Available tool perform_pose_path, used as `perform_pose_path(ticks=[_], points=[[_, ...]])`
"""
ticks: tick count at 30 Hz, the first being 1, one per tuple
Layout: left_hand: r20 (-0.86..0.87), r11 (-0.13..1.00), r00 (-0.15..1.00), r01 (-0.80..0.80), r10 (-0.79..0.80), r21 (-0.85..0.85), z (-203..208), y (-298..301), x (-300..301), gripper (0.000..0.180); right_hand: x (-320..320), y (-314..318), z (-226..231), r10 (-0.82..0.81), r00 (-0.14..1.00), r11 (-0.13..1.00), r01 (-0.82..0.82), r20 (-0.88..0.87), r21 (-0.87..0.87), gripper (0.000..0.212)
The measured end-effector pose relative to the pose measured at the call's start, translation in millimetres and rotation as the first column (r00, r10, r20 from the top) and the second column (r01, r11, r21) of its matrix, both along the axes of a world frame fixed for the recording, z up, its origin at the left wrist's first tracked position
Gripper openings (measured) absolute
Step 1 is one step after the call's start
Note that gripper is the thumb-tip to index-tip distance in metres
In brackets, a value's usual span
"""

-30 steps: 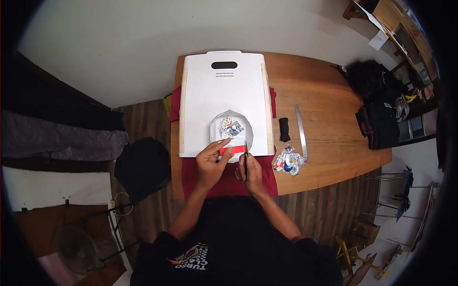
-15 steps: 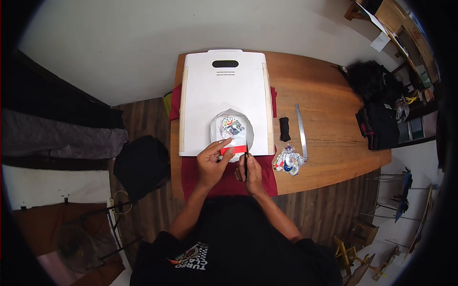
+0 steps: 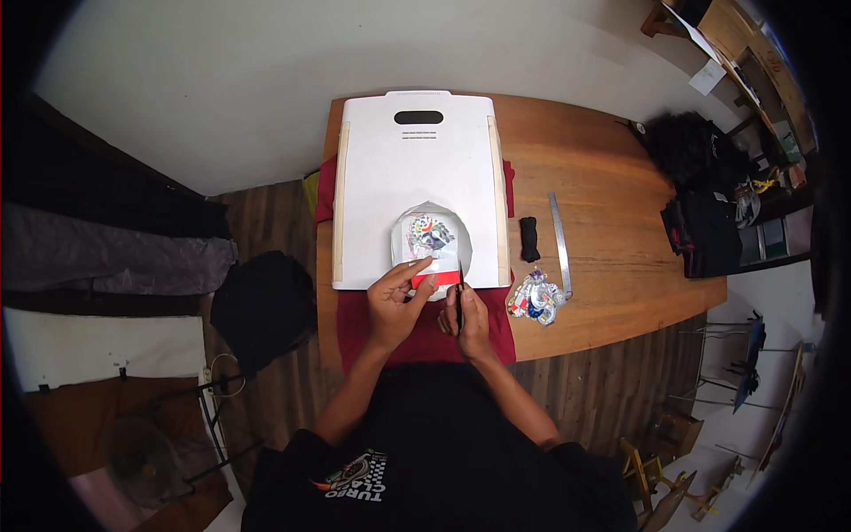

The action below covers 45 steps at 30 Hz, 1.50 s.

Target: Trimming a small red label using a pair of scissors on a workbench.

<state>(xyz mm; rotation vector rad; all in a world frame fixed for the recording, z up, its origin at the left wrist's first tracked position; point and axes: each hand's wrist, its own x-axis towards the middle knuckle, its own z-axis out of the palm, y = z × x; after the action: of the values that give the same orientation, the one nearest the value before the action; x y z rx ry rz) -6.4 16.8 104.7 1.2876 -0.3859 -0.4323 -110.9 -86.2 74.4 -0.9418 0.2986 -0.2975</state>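
Note:
Over the near edge of a white board (image 3: 417, 168), my left hand (image 3: 397, 297) pinches a small white sheet with a red band (image 3: 436, 277) between thumb and fingers. My right hand (image 3: 467, 317) grips black-handled scissors (image 3: 460, 306), their blades pointing away from me at the sheet's right end. Just beyond both hands sits a shallow round whitish container (image 3: 466, 236), with colourful printed cut-outs (image 3: 429, 232) in it. The sheet overlaps its near part, and my fingers hide some of the sheet.
Right of the board, a pile of cut-outs (image 3: 537, 300), a metal ruler (image 3: 559, 244) and a rolled black cloth (image 3: 529, 239) lie on the wooden table (image 3: 612, 213). Dark red fabric (image 3: 353, 328) shows beneath the board. Black clothes (image 3: 705, 226) are stacked at the far right.
My right hand and the scissors have shifted very slightly to the right. My left hand holds the sheet in nearly the same place.

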Motion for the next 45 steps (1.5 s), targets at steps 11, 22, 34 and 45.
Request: perform_pose_path(ticks=[11, 22, 34, 45], points=[[0.011, 1.0, 1.0, 0.003, -0.003, 0.008, 0.0, 1.1, 0.8, 0.032, 3.2, -1.3, 0.1, -0.029, 0.999, 0.999, 0.029, 0.014, 0.014, 0.037], [0.03, 0.995, 0.996, -0.083, 0.082, 0.053, -9.2, 0.3, 6.5, 0.034, 10.5, -16.8, -1.8, -0.074, 0.99, 0.977, 0.048, -0.121, -0.206, 0.032], [0.002, 0.994, 0.997, -0.081, 0.081, 0.071, -5.9, 2.4, 4.8, 0.035, 7.4, -11.1, 8.1, -0.086, 0.98, 0.933, 0.016, -0.18, -0.359, 0.018], [0.023, 0.995, 0.995, -0.094, 0.094, 0.03, -7.4, 0.8, 6.1, 0.035, 1.3, -5.8, -1.9, -0.124, 0.979, 0.94, 0.064, -0.16, -0.336, 0.019]])
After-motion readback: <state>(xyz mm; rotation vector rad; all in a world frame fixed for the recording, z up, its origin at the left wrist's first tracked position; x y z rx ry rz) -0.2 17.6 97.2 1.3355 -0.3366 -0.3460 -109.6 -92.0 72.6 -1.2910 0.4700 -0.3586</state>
